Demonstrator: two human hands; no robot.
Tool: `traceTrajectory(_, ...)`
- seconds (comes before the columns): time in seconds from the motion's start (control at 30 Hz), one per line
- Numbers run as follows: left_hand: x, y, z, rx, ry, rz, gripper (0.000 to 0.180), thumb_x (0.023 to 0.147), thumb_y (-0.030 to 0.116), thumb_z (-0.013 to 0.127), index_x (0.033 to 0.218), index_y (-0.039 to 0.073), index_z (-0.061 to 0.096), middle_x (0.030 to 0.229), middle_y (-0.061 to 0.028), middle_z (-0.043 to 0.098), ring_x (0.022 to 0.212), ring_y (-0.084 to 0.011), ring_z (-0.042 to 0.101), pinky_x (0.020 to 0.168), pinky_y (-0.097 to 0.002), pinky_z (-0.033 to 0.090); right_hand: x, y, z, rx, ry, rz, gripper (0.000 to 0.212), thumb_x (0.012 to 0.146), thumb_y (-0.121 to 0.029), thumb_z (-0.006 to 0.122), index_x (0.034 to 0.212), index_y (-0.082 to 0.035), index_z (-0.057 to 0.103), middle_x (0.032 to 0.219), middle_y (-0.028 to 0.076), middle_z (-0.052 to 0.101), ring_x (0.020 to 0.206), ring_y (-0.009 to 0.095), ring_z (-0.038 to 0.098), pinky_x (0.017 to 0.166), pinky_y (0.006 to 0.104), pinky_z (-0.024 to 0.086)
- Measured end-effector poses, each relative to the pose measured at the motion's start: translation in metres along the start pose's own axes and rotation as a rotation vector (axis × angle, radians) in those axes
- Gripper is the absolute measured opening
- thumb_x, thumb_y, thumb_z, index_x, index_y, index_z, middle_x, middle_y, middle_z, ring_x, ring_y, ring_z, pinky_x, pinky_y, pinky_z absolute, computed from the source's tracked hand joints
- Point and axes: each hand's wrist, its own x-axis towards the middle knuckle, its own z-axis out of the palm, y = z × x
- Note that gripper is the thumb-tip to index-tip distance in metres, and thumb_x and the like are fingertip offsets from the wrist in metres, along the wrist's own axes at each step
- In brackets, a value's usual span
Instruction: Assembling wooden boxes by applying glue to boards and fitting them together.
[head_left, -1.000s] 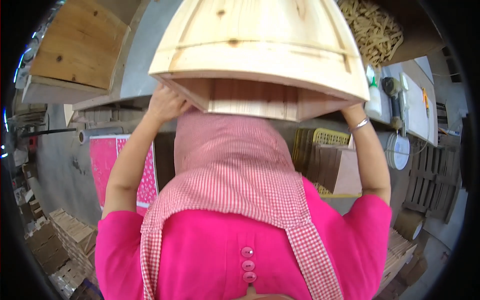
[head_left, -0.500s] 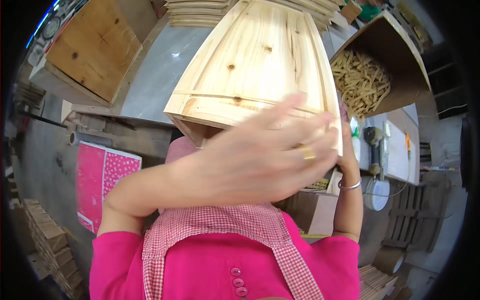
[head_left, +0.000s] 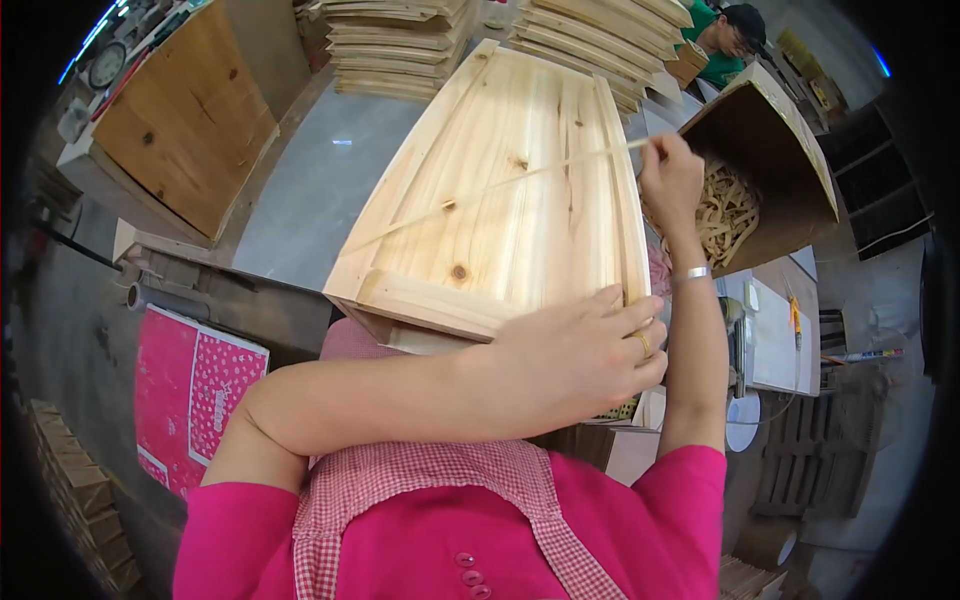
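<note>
A tapered pale wooden box [head_left: 520, 200] with a knotty top panel lies before me, its wider end toward my body. Across the panel a thin tan rubber band [head_left: 500, 184] runs aslant, from the left edge up to my right hand [head_left: 672, 180]. That hand pinches the band's end just past the box's right edge. My left hand [head_left: 590, 345] reaches across my body, its fingers curled on the near right corner of the box; the underside of its grip is hidden. Beside my right wrist, an open carton [head_left: 770, 150] holds a heap of similar tan bands [head_left: 725, 210].
Stacks of wooden panels [head_left: 395, 50] stand behind the box on the grey tabletop [head_left: 310, 180]. A wooden crate [head_left: 185, 120] is at the left. Right of my forearm lies a white board [head_left: 780, 335] with an orange-handled tool [head_left: 796, 315]. A person in green [head_left: 725, 45] sits at the far right.
My right hand has come up from beside the box's right edge, pulling the band's right end away from me. My left hand has moved slightly nearer, onto the corner. The box has shifted slightly.
</note>
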Motion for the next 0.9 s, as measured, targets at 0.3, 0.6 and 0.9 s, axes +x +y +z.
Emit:
traceTrajectory(0.3, -0.019, -0.004, 0.004, -0.034, 0.152, -0.098, 0.033, 0.088, 0.017, 0.059, 0.118, 0.003, 0.061, 0.125, -0.0138, 0.063, 0.131, -0.0297, 0.054, 0.105, -0.0409, 0.043, -0.126, 0.069, 0.012, 0.550, -0.282, 0.441, 0.016, 0.096, -0.013, 0.060, 0.100, 0.000, 0.069, 0.078, 0.009, 0.069, 0.070, 0.019, 0.063, 0.066, 0.0365, 0.051)
traceTrajectory(0.6, -0.155, -0.022, -0.066, -0.232, 0.631, -0.564, 0.046, 0.078, 0.013, 0.079, 0.121, 0.004, 0.063, 0.127, -0.0139, 0.054, 0.117, -0.0272, 0.055, 0.098, -0.0379, 0.048, -0.008, -0.067, -0.098, 0.188, -0.304, 0.081, 0.009, 0.096, -0.004, 0.063, 0.101, 0.002, 0.067, 0.087, 0.002, 0.063, 0.076, 0.010, 0.058, 0.066, 0.0271, 0.049)
traceTrajectory(0.9, -0.184, -0.039, -0.047, -0.767, 0.668, -0.698, 0.052, 0.081, -0.002, 0.072, 0.132, -0.004, 0.062, 0.152, -0.0225, 0.045, 0.121, -0.0266, 0.057, 0.101, -0.0345, 0.050, 0.086, -0.161, 0.008, 0.047, -0.611, -0.582, 0.014, 0.091, -0.020, 0.068, 0.094, -0.006, 0.068, 0.089, 0.013, 0.065, 0.084, 0.033, 0.066, 0.071, 0.0433, 0.052)
